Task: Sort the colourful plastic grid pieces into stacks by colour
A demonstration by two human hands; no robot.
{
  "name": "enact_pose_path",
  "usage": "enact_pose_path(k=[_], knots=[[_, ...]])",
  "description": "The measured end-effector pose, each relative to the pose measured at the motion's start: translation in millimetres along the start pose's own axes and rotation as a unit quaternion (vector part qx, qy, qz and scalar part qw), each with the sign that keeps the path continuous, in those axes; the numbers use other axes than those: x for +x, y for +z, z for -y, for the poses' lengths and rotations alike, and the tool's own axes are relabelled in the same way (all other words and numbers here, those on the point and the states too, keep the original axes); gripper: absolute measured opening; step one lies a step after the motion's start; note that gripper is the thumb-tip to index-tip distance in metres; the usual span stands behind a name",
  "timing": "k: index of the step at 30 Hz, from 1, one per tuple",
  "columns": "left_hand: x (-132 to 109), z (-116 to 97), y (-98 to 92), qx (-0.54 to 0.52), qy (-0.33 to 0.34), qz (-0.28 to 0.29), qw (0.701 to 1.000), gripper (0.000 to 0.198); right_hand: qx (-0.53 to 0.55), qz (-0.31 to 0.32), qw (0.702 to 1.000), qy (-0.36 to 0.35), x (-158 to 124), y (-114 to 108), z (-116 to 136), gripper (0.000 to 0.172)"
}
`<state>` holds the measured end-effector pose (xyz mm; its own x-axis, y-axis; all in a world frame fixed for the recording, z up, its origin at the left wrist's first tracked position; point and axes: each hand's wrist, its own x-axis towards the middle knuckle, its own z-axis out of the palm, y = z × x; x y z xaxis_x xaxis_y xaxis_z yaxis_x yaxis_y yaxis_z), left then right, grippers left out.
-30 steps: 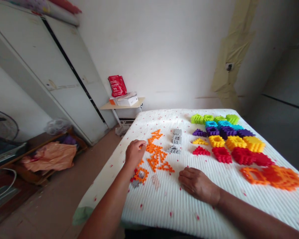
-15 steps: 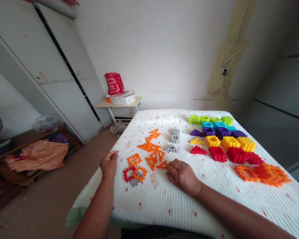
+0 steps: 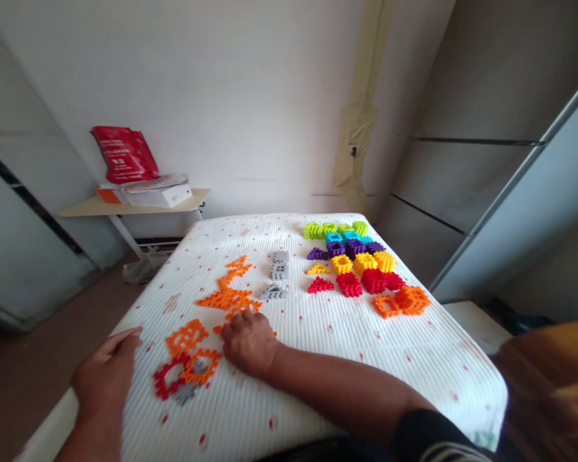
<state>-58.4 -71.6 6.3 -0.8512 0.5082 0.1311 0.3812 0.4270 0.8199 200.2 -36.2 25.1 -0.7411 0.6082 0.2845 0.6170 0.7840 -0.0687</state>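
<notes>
Right hand, now farther over the loose orange pieces on the bed, putting them within grasp, fingers curled, grip hidden; left hand, apart, fingertips together, nothing visibly held.

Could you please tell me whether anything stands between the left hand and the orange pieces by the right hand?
Yes: a separate orange lattice lies on the white cover between the left hand and the orange pieces by the right hand. It looks flat, so a hand could probably pass over it.
</notes>
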Motion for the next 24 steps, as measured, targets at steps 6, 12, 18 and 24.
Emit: enact_pose_path(k=[6, 12, 18, 24], knots=[[-12, -10, -5.4, 0.005, -0.021, 0.013, 1.0, 0.011, -0.008, -0.017, 0.999, -0.027, -5, -4, -3, 0.017], [-14, -16, -6.5, -0.012, -0.033, 0.003, 0.999, 0.005, 0.064, -0.073, 0.995, -0.028, -45, -32, -40, 0.019], [-6, -3, -0.8, 0.012, 0.009, 0.014, 1.0, 0.009, 0.091, -0.112, 0.988, 0.045, -117, -51, -117, 0.017], [-2, 1, 2.6, 0.007, 0.027, 0.013, 1.0, 0.009, 0.07, -0.078, 0.99, 0.097, -145, -55, -144, 0.018]])
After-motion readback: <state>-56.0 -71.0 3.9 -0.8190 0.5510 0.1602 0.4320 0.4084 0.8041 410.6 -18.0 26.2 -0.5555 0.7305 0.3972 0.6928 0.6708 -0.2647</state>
